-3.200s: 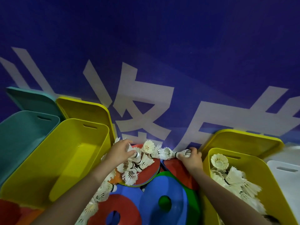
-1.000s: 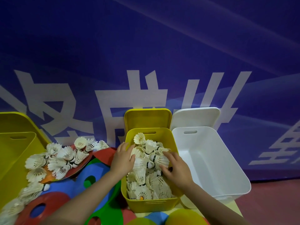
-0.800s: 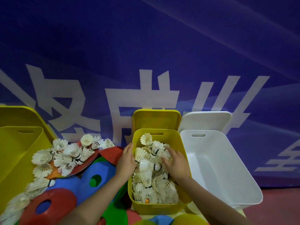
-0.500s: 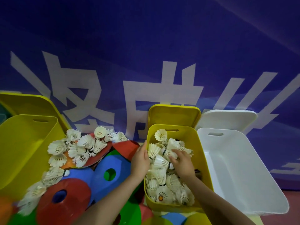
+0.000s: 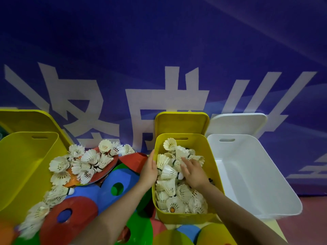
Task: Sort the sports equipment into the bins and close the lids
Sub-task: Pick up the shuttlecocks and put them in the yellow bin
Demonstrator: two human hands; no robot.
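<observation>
A small yellow bin [image 5: 210, 151] is seen from above, standing in the middle of the view and filled with white feather shuttlecocks [image 5: 177, 193]. Its yellow lid [image 5: 182, 122] is propped upright behind it against a blue banner [image 5: 159, 50] printed with large white characters.

The left hand [image 5: 149, 171] is laid against the bin's left rim, fingers straight and close together, holding nothing. The right hand [image 5: 193, 169] is placed inside the bin on top of the shuttlecocks, palm down, fingers extended and spread flat over the feathers — nothing is gripped by it.

Just to the right of the yellow bin, touching it, a white bin [image 5: 256, 183] is seen with its white lid [image 5: 237, 123] leaned up behind it.

To the left, a loose pile of shuttlecocks [image 5: 85, 161] is spread over flat disc cones in red, blue, green and orange [image 5: 109, 184], each with a round hole in the centre; more shuttlecocks are trailed down toward the lower left. Further left a larger yellow bin [image 5: 26, 167] is tilted open, with its own lid [image 5: 35, 119] behind it.

Along the bottom edge, rounded yellow and blue shapes [image 5: 194, 236] are partly visible — it cannot be told what they are.
</observation>
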